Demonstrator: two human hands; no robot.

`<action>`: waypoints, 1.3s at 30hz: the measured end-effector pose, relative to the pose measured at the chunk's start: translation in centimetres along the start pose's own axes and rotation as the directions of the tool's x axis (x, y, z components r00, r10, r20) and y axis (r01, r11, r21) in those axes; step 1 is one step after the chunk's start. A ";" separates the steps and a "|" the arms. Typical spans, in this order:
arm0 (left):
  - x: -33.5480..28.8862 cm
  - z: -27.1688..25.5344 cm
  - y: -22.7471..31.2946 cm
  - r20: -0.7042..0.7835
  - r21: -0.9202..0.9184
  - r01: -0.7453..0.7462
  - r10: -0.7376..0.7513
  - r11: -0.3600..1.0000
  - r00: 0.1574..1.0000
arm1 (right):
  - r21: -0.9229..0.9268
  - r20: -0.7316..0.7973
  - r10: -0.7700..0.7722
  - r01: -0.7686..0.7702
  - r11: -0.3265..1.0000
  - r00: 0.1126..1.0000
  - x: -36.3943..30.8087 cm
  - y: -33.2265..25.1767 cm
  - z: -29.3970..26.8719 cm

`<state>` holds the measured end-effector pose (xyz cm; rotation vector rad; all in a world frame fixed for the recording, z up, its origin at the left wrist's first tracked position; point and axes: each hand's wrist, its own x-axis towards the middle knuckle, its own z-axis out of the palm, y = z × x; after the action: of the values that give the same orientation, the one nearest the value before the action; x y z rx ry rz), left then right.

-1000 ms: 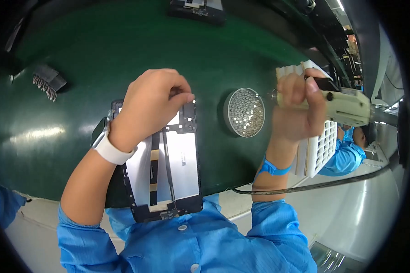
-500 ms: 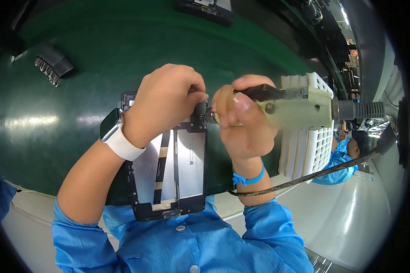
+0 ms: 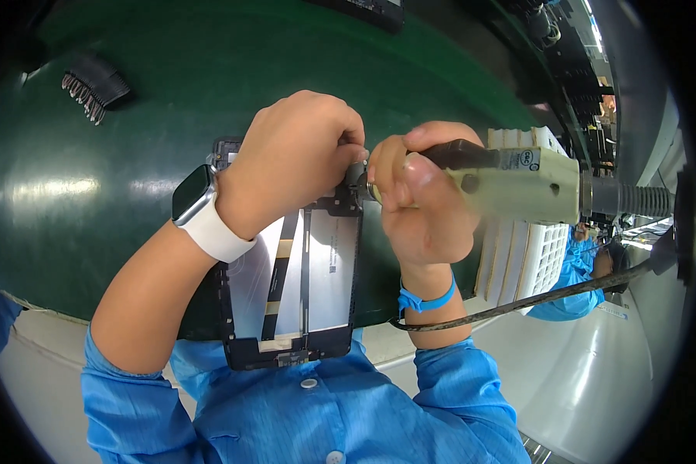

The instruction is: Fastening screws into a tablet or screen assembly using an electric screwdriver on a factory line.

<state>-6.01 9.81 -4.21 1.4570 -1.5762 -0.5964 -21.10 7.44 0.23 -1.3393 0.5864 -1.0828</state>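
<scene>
My right hand [image 3: 429,205] is closed around a pale yellow electric screwdriver [image 3: 522,185] with a dark lever, held nearly level. Its nose points left, at the upper right corner of an opened tablet [image 3: 329,267]. Inside the tablet's black frame are silvery panels and dark flat cables. My left hand [image 3: 305,151], with a white-strapped watch at the wrist, bends over the tablet's upper part. Its thumb and finger pinch a small dark grey cylindrical piece [image 3: 355,172] beside the screwdriver's nose. My fingers hide most of the contact there, and any screw.
White grid-sided trays [image 3: 545,251] stand stacked to the right. A black bundle with metal-tipped ends [image 3: 97,87] lies on the green table [image 3: 155,100] at the far left. Another dark device [image 3: 371,11] is at the far edge. A dark cable [image 3: 518,299] crosses my right wrist; someone in blue [image 3: 568,301] sits beyond.
The whole scene has shifted upward a little in the picture. Both hands, the tablet and the screwdriver sit slightly further right; the grips are the same.
</scene>
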 end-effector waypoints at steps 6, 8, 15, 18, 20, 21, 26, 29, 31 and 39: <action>-1.3 -1.1 1.4 0.224 0.304 -0.160 0.093 0.939 0.970 | 0.085 0.013 -0.001 -0.001 0.996 1.000 0.0 0.2 -0.9; -2.7 -1.6 1.7 0.219 0.209 -0.289 0.243 0.934 0.945 | 0.141 -0.018 -0.072 0.074 0.987 0.997 0.5 -0.5 -1.5; -4.6 -1.8 2.2 0.243 0.354 -0.333 0.257 0.874 0.935 | 0.044 -0.112 -0.288 0.294 0.955 0.951 1.7 -3.4 -7.9; -4.5 -2.2 2.6 0.275 0.386 -0.345 0.251 0.856 0.928 | 0.001 -0.211 -0.274 0.280 0.960 0.938 1.1 -2.7 -8.9; -4.7 -2.5 3.0 0.286 0.380 -0.344 0.244 0.859 0.926 | 0.053 -0.275 -0.240 0.264 0.963 0.931 0.7 -1.6 -9.0; -4.8 -2.6 3.2 0.299 0.361 -0.348 0.246 0.865 0.922 | 0.062 -0.278 -0.241 0.268 0.961 0.930 0.6 -1.7 -8.9; -8.9 -4.7 4.9 0.113 0.337 -0.244 0.218 0.910 0.969 | -0.077 -0.259 -0.316 0.307 0.949 0.913 -0.4 -1.8 -9.8; -14.5 -6.2 5.1 -0.109 0.274 -0.077 0.110 0.959 0.988 | -0.100 -0.252 -0.322 0.307 0.947 0.912 -0.7 -1.9 -10.5; -19.7 -6.5 5.4 -0.254 0.122 0.129 -0.095 0.984 0.963 | -0.083 -0.254 -0.310 0.298 0.951 0.916 -0.6 -1.9 -10.5; -24.1 -1.9 9.8 0.004 -0.448 0.654 -0.730 0.610 0.684 | -0.216 -0.218 -0.347 0.301 0.929 0.912 -0.9 -0.9 -9.1</action>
<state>-11.48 35.21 -1.91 1.7014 -0.6068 -1.1392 -29.54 4.03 -0.89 -1.5011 0.6751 -1.5202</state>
